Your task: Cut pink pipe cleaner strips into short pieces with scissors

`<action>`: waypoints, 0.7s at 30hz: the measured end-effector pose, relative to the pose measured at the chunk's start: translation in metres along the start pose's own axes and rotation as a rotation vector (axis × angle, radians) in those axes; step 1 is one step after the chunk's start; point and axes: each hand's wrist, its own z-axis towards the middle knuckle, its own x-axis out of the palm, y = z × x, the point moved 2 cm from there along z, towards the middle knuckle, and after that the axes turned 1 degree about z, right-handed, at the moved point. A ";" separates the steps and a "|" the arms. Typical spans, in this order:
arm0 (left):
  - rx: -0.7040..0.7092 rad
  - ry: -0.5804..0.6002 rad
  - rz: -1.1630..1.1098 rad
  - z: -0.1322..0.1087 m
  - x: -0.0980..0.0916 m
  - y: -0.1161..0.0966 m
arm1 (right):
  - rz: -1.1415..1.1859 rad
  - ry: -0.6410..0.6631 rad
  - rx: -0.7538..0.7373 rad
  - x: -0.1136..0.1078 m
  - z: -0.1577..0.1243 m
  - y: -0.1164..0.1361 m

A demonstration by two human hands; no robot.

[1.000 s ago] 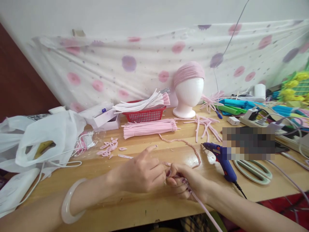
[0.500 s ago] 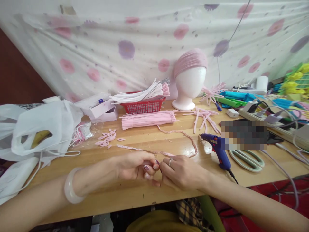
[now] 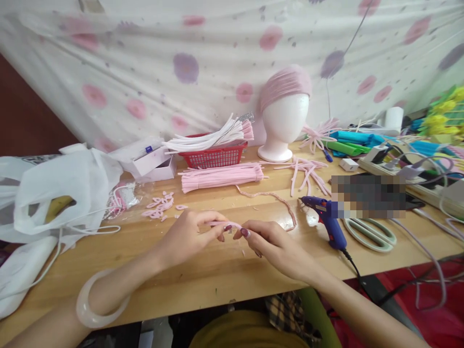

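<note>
My left hand (image 3: 194, 237) pinches a pink pipe cleaner (image 3: 235, 224) between thumb and fingers above the wooden table. The fingers of my right hand (image 3: 277, 247) close on its other end, so the fingertips of both hands nearly meet. Part of the pipe cleaner is hidden behind the fingers. Beyond the hands lies a tied bundle of pink pipe cleaners (image 3: 221, 178). Small pink loops (image 3: 159, 205) are heaped to the left. A tape measure (image 3: 281, 198) curls behind the hands, partly covered by them.
A blue glue gun (image 3: 331, 222) and pale-handled scissors (image 3: 369, 235) lie to the right. Behind stand a red basket (image 3: 213, 157) and a white foam head (image 3: 284, 123). Loose pink pipe cleaners (image 3: 308, 174) lie near the head. White plastic bags (image 3: 65, 183) fill the left side.
Both hands have moved up and slightly farther over the table. My left hand has turned over, and the pink pipe cleaner now shows between the fingers.
</note>
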 end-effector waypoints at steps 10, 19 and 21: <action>0.212 -0.315 0.086 -0.010 0.004 -0.007 | 0.130 -0.153 -0.073 0.015 -0.007 -0.004; 0.226 -0.343 0.065 -0.010 0.017 -0.021 | 0.351 -0.045 -0.027 0.018 -0.009 -0.009; 0.221 -0.365 0.036 -0.011 0.020 -0.022 | 0.300 -0.069 -0.055 0.017 -0.009 -0.006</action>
